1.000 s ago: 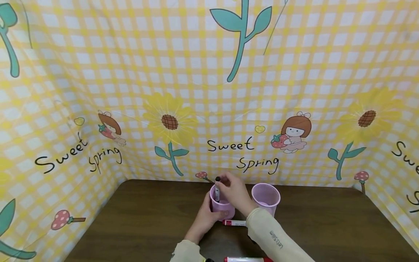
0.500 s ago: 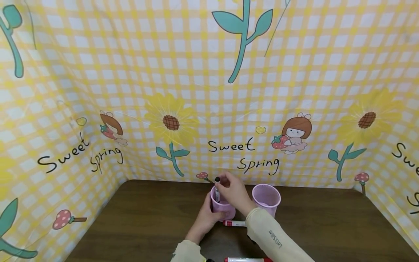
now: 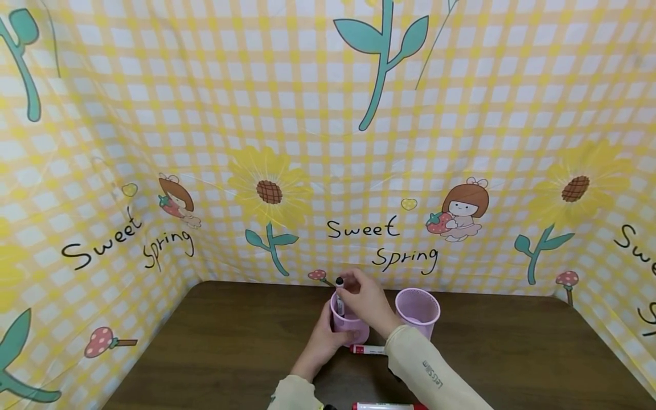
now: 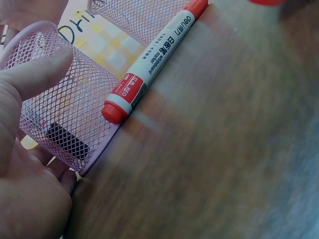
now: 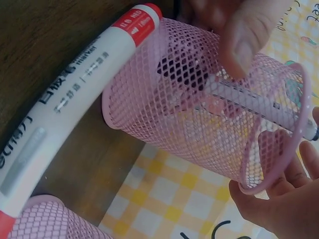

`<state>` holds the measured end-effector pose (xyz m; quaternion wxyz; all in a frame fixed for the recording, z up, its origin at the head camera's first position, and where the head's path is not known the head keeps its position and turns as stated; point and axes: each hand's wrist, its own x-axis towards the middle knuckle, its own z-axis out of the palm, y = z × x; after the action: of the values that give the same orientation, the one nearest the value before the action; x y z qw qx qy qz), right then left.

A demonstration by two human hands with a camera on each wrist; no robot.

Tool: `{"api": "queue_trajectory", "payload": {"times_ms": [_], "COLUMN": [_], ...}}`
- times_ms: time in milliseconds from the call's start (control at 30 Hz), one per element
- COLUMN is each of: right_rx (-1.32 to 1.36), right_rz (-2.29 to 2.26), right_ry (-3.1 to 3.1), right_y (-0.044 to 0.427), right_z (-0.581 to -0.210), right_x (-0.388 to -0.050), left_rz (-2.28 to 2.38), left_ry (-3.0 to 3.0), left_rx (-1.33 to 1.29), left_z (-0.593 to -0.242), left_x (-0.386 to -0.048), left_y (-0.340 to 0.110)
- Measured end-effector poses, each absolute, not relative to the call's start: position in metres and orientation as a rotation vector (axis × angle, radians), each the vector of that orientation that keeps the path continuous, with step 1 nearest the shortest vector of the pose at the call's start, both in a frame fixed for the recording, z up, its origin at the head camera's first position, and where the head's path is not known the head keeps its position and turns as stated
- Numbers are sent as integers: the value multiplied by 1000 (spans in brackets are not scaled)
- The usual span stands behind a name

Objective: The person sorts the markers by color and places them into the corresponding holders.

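Observation:
A pink mesh pen cup stands upright near the back of the table. My left hand grips it around the side, thumb across the front. My right hand pinches the upper end of a black-tipped whiteboard marker, whose lower part is inside the cup. Through the mesh in the left wrist view, the marker's black end shows low in the cup. A red whiteboard marker lies on the table just in front of that cup; my right sleeve hides part of it in the head view.
A second pink mesh pen cup stands to the right, partly behind my right forearm. Another red marker lies at the bottom edge of the head view, with a black-ended object beside my left sleeve. Checked yellow cloth hangs behind the table.
Both hands keep their hold on the cup and the black-tipped marker. The head view has shifted very slightly; otherwise nothing has visibly moved.

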<state>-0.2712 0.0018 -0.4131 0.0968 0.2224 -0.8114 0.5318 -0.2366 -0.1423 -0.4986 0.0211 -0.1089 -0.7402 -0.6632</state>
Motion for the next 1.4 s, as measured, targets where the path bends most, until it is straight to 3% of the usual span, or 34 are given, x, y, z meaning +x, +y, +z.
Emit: {"api": "queue_trajectory", "payload": {"times_ms": [333,733,1200,1400], "right_rx": [539,630,895,1267], "right_rz": [1721,1731,1635,1395], "right_ry": [-2358,-2202,-2475,-2601], "right_y": [24,79,164,186], "right_z": [-396,-384,-439,-467], "right_x": [-257,-206,-158,-156], "left_rz": [-2047,-2095,-2065,-2069], "left_ry": [-2320,-2234,-2257,-2240], "left_rx": [-327,-368,-344,-373], "left_z": [-501,-504,-509,-509], "left_x": [-241,-242,-242,-242], "left_y": [-140,-142,-148,-150]}}
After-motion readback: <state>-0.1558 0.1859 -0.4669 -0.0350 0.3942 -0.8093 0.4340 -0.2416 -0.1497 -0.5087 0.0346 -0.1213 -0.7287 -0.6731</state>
